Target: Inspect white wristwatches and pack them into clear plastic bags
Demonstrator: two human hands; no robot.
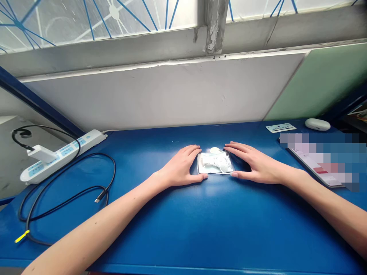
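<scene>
A small clear plastic packet (215,163) lies flat on the blue table between my hands. Inside it is a white item with what looks like a thin coiled cord; its exact kind is hard to make out. A small white round piece (215,150) shows at the packet's far edge. My left hand (183,168) rests at the packet's left side, thumb and fingers apart, fingertips by its left corners. On the other side, my right hand (252,164) lies likewise with thumb and fingers spread, fingertips by the right corners. Neither hand grips anything.
At left, a white power strip (67,151) holds a white charger (42,154) with a long black cable (71,196) looped on the blue table (200,229). At right are a tablet-like device (312,164), partly blurred, a card (281,127) and a white earbud case (317,124).
</scene>
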